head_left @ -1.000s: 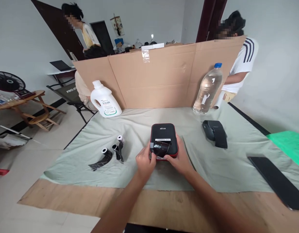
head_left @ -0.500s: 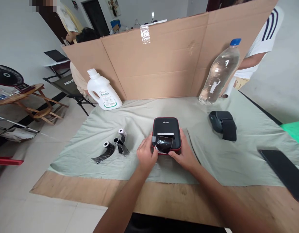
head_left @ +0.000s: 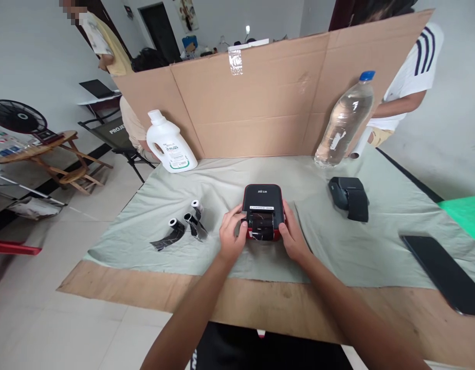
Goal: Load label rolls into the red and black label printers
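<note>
A black portable printer with red trim (head_left: 263, 195) rests on the cloth in front of me. A glossy dark strip (head_left: 262, 226) curls out of its front slot and hangs over the front face. My left hand (head_left: 232, 235) is around the printer's left side, with its thumb at the front left corner. Around the right side is my right hand (head_left: 294, 236), its thumb against the front right corner. Several small rolls with dark film tails (head_left: 176, 226) lie to the left. Over on the right sits another dark device (head_left: 340, 194) with a black strip draped from it.
A cardboard panel (head_left: 256, 113) stands along the back of the table. Before it are a white jug (head_left: 171, 146) and a clear bottle (head_left: 345, 126). A dark phone-like slab (head_left: 441, 270) lies at right. People are beyond the panel; a fan (head_left: 23, 117) stands at left.
Both thumbs have moved up from the printer's lower front edge to its front corners. The glossy strip now hangs flatter over the front. My view has shifted slightly.
</note>
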A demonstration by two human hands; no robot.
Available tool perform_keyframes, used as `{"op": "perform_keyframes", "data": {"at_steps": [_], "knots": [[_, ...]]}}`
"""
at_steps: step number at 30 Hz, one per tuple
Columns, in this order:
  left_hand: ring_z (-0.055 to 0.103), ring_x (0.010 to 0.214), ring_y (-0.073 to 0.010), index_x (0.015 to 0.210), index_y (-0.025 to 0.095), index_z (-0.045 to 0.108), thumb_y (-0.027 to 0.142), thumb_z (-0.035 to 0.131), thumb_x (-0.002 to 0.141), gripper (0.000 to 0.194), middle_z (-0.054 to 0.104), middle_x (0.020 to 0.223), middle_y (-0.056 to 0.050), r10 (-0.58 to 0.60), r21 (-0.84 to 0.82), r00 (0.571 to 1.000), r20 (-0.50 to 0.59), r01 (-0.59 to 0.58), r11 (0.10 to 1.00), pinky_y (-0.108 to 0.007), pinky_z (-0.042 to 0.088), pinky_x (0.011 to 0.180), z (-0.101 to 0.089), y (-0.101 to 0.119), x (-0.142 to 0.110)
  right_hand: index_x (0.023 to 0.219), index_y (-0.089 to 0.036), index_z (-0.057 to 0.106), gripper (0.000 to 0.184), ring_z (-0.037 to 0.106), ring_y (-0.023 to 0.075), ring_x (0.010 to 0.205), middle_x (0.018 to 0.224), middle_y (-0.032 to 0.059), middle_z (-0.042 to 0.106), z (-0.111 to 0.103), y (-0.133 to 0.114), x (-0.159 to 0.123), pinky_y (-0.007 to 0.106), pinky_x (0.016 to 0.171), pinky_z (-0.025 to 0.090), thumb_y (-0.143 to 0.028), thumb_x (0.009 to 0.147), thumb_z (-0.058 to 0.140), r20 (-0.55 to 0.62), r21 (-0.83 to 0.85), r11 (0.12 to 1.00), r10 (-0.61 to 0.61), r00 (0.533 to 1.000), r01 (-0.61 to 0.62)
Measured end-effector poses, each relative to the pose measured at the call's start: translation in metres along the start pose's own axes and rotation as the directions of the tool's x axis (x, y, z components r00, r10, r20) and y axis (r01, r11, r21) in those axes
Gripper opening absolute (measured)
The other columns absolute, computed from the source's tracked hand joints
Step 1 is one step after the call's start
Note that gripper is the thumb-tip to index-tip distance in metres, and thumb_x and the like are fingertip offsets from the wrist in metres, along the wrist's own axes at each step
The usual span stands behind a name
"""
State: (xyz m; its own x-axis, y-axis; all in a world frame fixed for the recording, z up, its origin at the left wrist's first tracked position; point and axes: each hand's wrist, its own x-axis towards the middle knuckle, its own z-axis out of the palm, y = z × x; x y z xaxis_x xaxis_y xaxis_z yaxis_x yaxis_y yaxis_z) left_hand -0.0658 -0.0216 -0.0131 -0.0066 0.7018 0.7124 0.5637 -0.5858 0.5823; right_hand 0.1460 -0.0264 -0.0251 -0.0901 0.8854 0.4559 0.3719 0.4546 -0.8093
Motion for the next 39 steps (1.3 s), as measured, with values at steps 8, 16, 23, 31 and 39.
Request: {"op": "perform_keyframes", "data": {"at_steps": [8,16,23,31,39], "knots": [[0.068,0.097,-0.0208,0.096,0.02,0.069,0.031,0.047,0.102,0.025,0.075,0.103,-0.009,0.08,0.131,0.997,-0.019,-0.077,0.988,-0.038,0.051,0.09,0.0,-0.002,-0.003,0.163,-0.028,0.03,0.06,0.029,0.0278,0.155,0.168,0.0078,0.031,-0.007,-0.004,0.005,0.055,0.126,0.026,-0.044,0.105,0.036,-0.022,-0.126,0.989,-0.079,0.997,0.076],[0.068,0.095,-0.02,0.094,0.019,0.069,0.032,0.04,0.104,0.034,0.072,0.098,-0.009,-0.032,-0.058,0.999,0.012,0.033,0.998,-0.036,0.054,0.088,0.005,-0.008,0.0,0.16,-0.026,0.037,0.06,0.039,0.0331,0.149,0.164,0.0098,0.039,-0.022,-0.003,0.011,0.057,0.12,0.032,-0.044,0.102,0.042,0.057,-0.251,0.952,-0.164,0.985,0.173],[0.068,0.095,-0.0206,0.092,0.019,0.068,0.035,0.038,0.104,0.037,0.071,0.095,-0.009,-0.058,-0.11,0.998,0.014,0.059,0.992,-0.036,0.054,0.087,0.007,-0.015,0.003,0.164,-0.027,0.026,0.063,0.03,0.0285,0.155,0.169,0.008,0.03,-0.02,-0.001,0.012,0.054,0.125,0.027,-0.044,0.105,0.038,0.079,-0.181,0.971,-0.145,0.986,0.157],[0.059,0.115,-0.0257,0.125,0.019,0.067,0.04,0.035,0.104,0.043,0.067,0.127,-0.015,0.202,0.091,0.975,0.087,-0.21,0.973,-0.043,0.043,0.1,-0.001,-0.006,-0.008,0.167,-0.03,0.016,0.064,0.022,0.0246,0.158,0.172,0.0048,0.022,-0.012,0.0,0.008,0.053,0.129,0.02,-0.046,0.107,0.033,0.056,-0.125,0.985,-0.11,0.992,0.116],[0.057,0.108,-0.0255,0.116,0.024,0.075,0.046,0.028,0.106,0.053,0.073,0.122,-0.009,0.248,0.063,0.95,0.188,-0.263,0.963,-0.043,0.036,0.096,-0.013,0.001,-0.007,0.159,-0.026,0.04,0.068,0.056,0.03,0.135,0.156,0.0082,0.051,-0.029,-0.014,0.071,0.052,0.117,0.04,-0.061,0.101,0.036,-0.03,-0.098,0.985,0.137,0.99,-0.139]]}}
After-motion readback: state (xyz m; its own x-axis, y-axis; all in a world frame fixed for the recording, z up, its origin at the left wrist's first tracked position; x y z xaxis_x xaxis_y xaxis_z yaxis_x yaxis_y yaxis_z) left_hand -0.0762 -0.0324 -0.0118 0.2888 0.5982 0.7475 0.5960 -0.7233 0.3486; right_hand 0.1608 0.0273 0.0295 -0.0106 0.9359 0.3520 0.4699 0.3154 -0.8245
